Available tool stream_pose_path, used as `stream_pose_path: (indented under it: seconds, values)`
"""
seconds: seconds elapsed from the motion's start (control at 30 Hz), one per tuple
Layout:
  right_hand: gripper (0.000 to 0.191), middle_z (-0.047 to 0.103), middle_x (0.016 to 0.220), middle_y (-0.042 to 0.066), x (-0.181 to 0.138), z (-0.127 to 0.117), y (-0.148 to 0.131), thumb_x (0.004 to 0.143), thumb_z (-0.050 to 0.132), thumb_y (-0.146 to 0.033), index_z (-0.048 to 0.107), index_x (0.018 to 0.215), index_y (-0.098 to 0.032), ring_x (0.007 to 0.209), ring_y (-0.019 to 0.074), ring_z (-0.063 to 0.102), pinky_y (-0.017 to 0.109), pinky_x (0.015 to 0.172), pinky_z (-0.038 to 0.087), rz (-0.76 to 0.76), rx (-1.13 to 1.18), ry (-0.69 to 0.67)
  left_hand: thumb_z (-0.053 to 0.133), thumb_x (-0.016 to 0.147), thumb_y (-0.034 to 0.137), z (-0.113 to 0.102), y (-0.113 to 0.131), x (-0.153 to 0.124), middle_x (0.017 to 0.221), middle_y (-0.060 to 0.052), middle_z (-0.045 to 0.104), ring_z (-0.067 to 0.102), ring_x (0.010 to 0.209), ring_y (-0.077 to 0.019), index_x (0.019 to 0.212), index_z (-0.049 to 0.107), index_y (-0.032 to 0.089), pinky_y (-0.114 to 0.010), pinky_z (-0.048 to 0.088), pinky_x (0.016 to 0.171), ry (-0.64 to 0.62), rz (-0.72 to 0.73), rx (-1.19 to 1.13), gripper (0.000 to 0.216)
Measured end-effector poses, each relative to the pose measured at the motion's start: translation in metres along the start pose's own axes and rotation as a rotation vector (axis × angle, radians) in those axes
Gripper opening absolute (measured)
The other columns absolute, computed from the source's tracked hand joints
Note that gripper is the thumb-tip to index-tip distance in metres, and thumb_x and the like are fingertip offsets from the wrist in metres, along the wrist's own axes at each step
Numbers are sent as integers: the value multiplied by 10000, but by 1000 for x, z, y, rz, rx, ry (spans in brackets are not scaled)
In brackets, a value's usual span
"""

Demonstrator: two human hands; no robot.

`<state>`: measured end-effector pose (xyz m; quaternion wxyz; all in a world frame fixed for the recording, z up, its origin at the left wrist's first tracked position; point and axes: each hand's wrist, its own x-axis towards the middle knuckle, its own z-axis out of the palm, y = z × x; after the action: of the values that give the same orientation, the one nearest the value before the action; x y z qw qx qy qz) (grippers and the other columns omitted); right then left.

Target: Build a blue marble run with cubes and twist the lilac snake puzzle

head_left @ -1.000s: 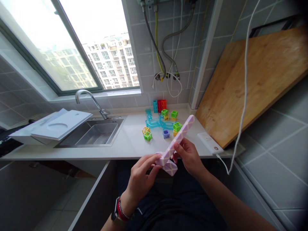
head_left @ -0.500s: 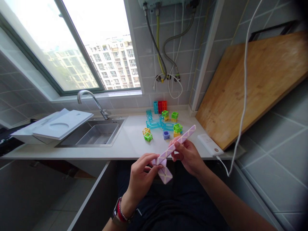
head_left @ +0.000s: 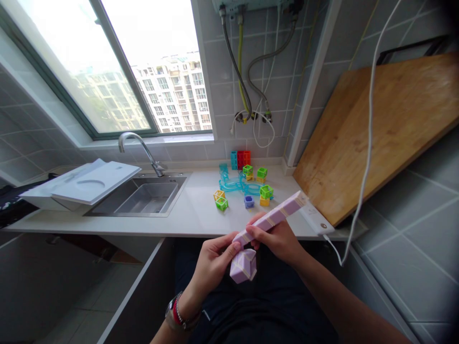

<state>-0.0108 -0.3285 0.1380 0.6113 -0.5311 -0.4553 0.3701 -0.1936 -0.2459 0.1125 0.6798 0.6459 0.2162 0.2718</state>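
Observation:
A pink and white twisty snake puzzle (head_left: 276,216) is held between both hands in front of the counter's edge. Its long straight part slants up to the right, and a folded, lumpy end hangs at the lower left. My left hand (head_left: 211,260) pinches it near the bend with thumb and fingers. Farther up the straight part, my right hand (head_left: 278,239) grips it, thumb on top and the other fingers partly hidden behind it. Beyond the hands, a purple cube block (head_left: 248,201) and a green cube block (head_left: 222,204) lie on the white counter (head_left: 195,210).
Red blocks (head_left: 244,159), clear blue track pieces (head_left: 233,184) and several green and yellow blocks stand farther back. At left is a sink (head_left: 150,198) beside a white foam box (head_left: 93,184). A white power strip (head_left: 317,217) and a leaning wooden board (head_left: 383,124) are at right.
The snake puzzle has been turned: its straight part now shows a broader face, and the folded end looks bulkier. My right hand has rolled over with it; both hands keep their hold.

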Motion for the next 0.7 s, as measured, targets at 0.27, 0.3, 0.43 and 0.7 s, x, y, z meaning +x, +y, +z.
stream_pose_path:
  seconds: [0.27, 0.3, 0.43, 0.7]
  values:
    - [268, 669, 577, 13, 6, 0, -2, 830, 742, -435, 700, 772, -177, 477, 159, 605, 260, 473, 473, -4, -102, -56, 675, 934, 281, -10, -4, -3, 1143, -113, 774, 742, 949, -258, 1197, 761, 189, -289, 607, 702, 14, 209, 317, 291]
    - [271, 665, 571, 16, 7, 0, -3, 829, 739, -430, 696, 743, -176, 471, 160, 600, 260, 463, 467, -7, -128, -61, 670, 937, 258, -11, -4, -2, 1148, -115, 771, 742, 951, -249, 1196, 759, 195, -285, 606, 699, 15, 267, 369, 281]
    - [265, 624, 502, 10, 11, 0, -11, 835, 708, -377, 678, 662, -178, 427, 161, 564, 253, 410, 402, 20, -291, -55, 661, 939, 191, -9, -3, 4, 1130, -114, 772, 714, 956, -229, 1205, 739, 197, -352, 604, 828, 7, 519, 643, 277]
    - [313, 566, 456, -6, 16, 0, -8, 841, 691, -337, 609, 583, -182, 413, 142, 528, 239, 396, 356, 5, -423, -24, 646, 946, 203, -4, -1, 6, 1039, -105, 780, 656, 825, -198, 1155, 728, 178, -338, 585, 767, 1, 617, 872, 225]
